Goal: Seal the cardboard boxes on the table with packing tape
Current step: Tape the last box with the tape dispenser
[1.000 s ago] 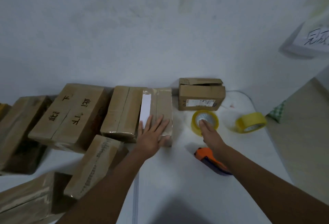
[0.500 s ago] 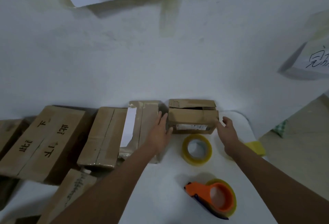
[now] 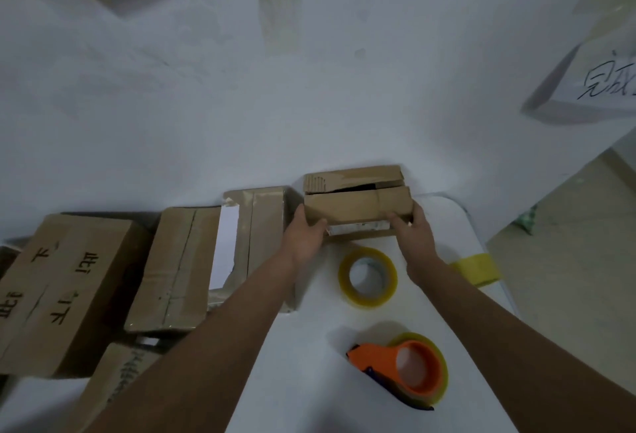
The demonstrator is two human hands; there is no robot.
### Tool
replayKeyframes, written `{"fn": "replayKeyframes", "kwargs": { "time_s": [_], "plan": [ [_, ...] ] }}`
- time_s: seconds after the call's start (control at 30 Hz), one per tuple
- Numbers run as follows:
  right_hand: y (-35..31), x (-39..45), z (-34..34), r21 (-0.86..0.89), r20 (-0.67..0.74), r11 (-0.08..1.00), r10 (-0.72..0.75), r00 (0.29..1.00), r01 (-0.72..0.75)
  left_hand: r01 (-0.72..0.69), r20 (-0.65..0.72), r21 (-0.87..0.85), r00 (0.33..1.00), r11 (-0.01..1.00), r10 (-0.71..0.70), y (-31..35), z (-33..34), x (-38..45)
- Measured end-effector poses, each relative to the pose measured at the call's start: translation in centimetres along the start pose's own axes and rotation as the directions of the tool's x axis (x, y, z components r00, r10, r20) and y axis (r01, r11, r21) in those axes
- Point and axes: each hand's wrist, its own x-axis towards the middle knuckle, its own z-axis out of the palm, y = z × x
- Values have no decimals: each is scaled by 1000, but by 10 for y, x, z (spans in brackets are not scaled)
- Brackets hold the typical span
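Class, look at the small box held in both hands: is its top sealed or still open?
Open: the small box shows a dark gap between its top flaps.

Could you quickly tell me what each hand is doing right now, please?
Left hand: grips the left end of the small cardboard box.
Right hand: grips the same box's right end.

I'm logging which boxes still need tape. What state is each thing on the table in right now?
Small box: top flaps gaping, held at both ends.
Left hand: grips its left end.
Right hand: grips its right end.
Long box: closed, taped.
Loose tape roll: lying flat.
Orange dispenser: loaded, lying unused.
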Motion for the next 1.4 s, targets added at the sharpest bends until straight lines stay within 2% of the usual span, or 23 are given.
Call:
{"fn": "replayKeyframes", "kwargs": {
  "time_s": [0.07,0.23,0.5,0.7,0.83,1.0,1.23,1.3,1.37,1.4],
  "plan": [
    [-6,-11,0,26,-44,997,-78,996,79,-59,-30,-45,998,997,58,7,-3,-15],
    [-20,-44,-2,41,-173,988,-140,975,150,-230,-77,-93,972,969,223,26,-15,-73],
    [-15,-132,-9,124,-227,957,-229,947,261,-361,-294,-83,900,929,323,11,-49,-173],
    [9,-198,-10,193,-196,961,-161,967,199,-322,-336,-86,900,943,277,-44,-54,-232],
    [36,-232,-8,166,-165,978,-102,981,129,-276,-351,-102,909,956,224,-79,-52,-266],
    [71,-261,6,33,-113,988,-146,983,150,-207,-368,-67,914,976,169,-128,-62,-289],
    [120,-280,22,-226,114,966,-103,988,126,-125,-383,-45,918,991,99,-195,-70,-297],
    [130,-283,18,-284,154,949,-96,983,138,-105,-346,-34,934,994,87,-209,-68,-298],
    [137,-287,12,-296,167,945,-94,982,141,-69,-302,-1,951,998,66,-220,-65,-301],
    [138,-288,10,-288,168,947,-93,981,139,-72,-318,82,943,994,95,-223,-65,-302]
  ]
}}
